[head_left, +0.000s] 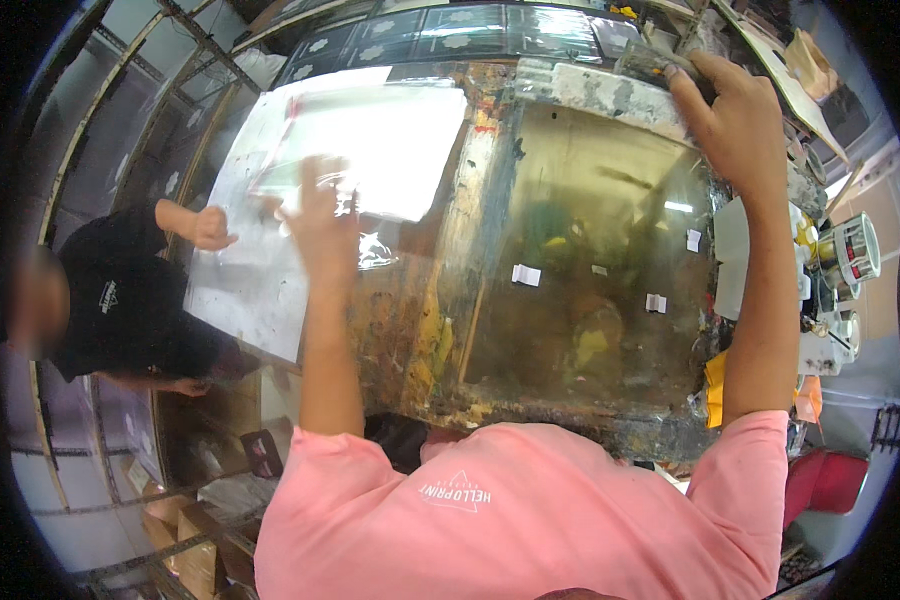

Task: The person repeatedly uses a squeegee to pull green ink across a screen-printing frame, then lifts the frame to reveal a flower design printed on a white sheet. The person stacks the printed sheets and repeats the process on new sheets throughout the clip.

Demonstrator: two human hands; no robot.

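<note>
My left hand (322, 220) is smeared by motion over a stack of glossy white and clear sheets (400, 150) on the left of the worktable. Whether its fingers hold a sheet cannot be made out. At the far right corner of the table my right hand (740, 120) is closed round a grey, stained block (650, 66), thumb on the near side. This block sits at the far edge of a glossy, yellow-brown glass-like panel (590, 220). Small white paper tabs (527, 275) lie on the panel.
At the left a person in a black shirt (120, 290) stands with a hand (210, 229) beside the sheets. Dark patterned sheets (460, 32) line the far side. Paint cans (850, 250) stand at the right. Metal racks (95, 130) rise at the left, above cardboard boxes (200, 555).
</note>
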